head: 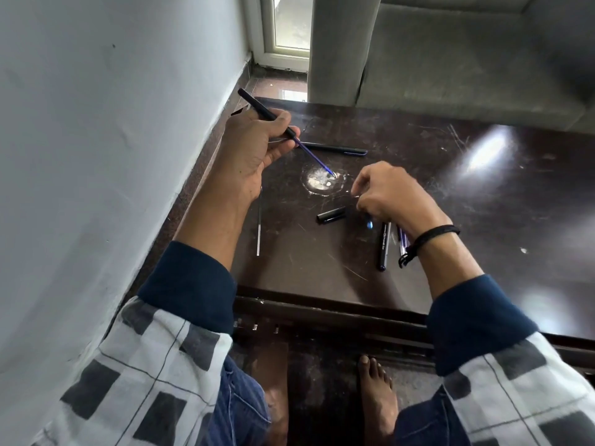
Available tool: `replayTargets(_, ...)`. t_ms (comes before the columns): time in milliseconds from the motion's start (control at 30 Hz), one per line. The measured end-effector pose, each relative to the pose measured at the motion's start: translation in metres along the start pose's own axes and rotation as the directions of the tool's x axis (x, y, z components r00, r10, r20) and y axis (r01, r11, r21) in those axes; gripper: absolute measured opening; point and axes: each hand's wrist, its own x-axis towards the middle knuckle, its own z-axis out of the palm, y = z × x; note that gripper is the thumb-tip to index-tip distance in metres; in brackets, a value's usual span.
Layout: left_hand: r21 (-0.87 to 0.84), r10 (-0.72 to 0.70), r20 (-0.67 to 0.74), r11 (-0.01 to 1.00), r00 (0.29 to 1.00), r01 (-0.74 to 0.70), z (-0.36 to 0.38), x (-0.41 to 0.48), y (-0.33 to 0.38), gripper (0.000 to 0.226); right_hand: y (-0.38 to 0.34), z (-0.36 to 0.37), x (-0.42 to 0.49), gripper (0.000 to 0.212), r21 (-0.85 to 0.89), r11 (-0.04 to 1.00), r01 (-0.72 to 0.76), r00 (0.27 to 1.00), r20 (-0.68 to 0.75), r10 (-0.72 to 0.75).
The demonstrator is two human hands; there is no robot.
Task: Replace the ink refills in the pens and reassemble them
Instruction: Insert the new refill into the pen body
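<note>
My left hand (257,149) grips a black pen barrel (257,105), its blue refill (314,156) half out and tipped toward the pale scuff (317,185) on the desk (450,220), ready for seating. Right of the scuff, my right hand (389,194) curls beside a loose cap (331,215); whether it pinches anything, I cannot tell.

Pretty dim indoors, daylight coming from the window (288,24) up top. Big glare blobs on the glossy dark table (450,175). Wide-angle bends the edges, sleeves (180,358) look soft.
</note>
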Motion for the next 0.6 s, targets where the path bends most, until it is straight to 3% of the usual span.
replayTargets(167,0.0,0.002,-0.003,1.0,1.0,-0.002,0.0,0.0,0.0,0.007,0.006,-0.019,0.003,0.024,0.188,0.982,-0.032,0.994,-0.095,0.051)
replayTargets(267,-0.004,0.001,-0.004,1.0,1.0,-0.001,0.0,0.001,0.001,0.006,0.006,-0.026,0.001,0.023,0.183,0.981,-0.069,0.996,0.076,0.056)
replayTargets(400,0.001,0.001,0.0,1.0,1.0,-0.001,0.0,0.0,0.0,0.005,0.002,-0.019,-0.002,0.018,0.116,0.989,-0.097,0.943,0.328,0.054)
replayTargets(600,0.0,0.001,-0.001,1.0,1.0,-0.001,-0.001,0.001,0.0,0.006,0.002,-0.014,0.0,0.014,-0.016,0.994,-0.11,0.906,0.409,0.107)
